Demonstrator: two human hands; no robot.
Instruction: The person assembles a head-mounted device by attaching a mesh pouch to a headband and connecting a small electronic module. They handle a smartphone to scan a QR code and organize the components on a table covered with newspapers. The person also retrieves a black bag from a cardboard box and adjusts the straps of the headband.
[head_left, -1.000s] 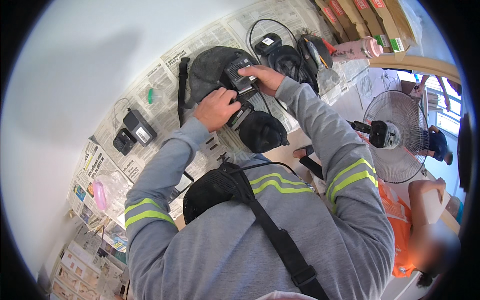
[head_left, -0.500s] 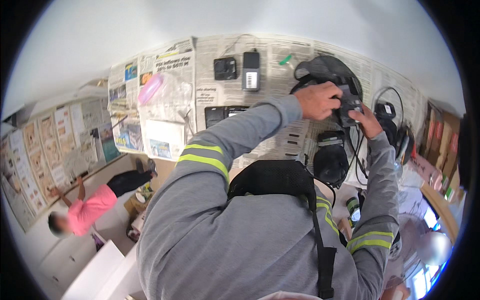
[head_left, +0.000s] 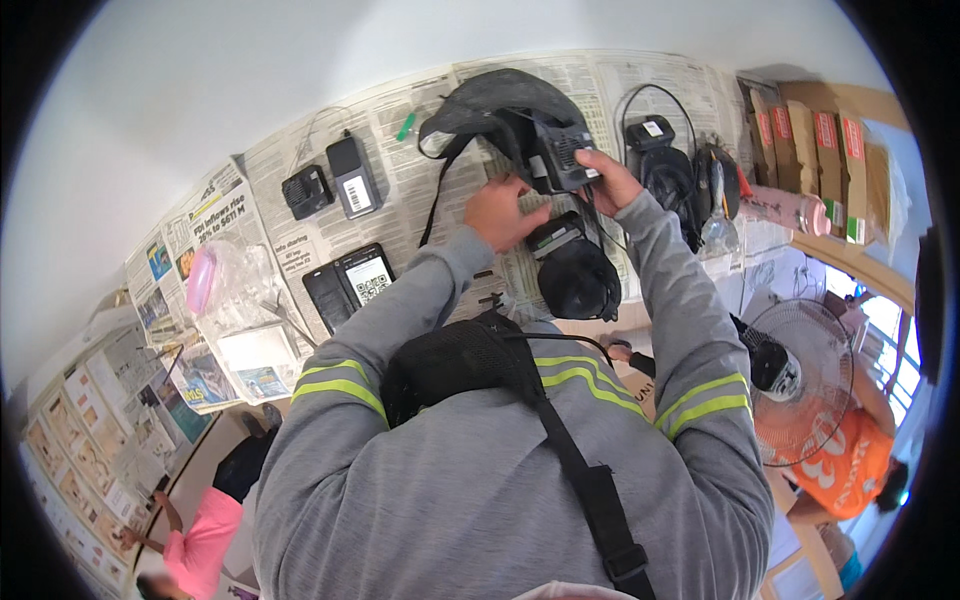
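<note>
My right hand (head_left: 612, 182) grips a black box-shaped device (head_left: 562, 155), with the thumb on its right side. The device is joined to black mesh headgear (head_left: 515, 92) that lies on the newspaper, its strap hanging to the left. Just left of and below the device is my left hand (head_left: 503, 213). Its fingers and thumb are apart, and nothing shows between them. Close below both hands sits a second black piece of headgear (head_left: 578, 280) with a box-shaped unit (head_left: 556, 234) at its top. What the right fingers touch behind the device is hidden.
Newspaper (head_left: 420, 190) covers the table. Leftward lie a small black device (head_left: 307, 191), a black power adapter (head_left: 352, 178), an open phone wallet (head_left: 350, 285) and a pink case (head_left: 201, 280). More black gear (head_left: 668, 180) and cartons (head_left: 815, 150) are at right. Other people stand away on both sides.
My left hand has come off the headgear and device, down to the left, its fingers parting. My right hand still holds the device. The whole view has swung to the right.
</note>
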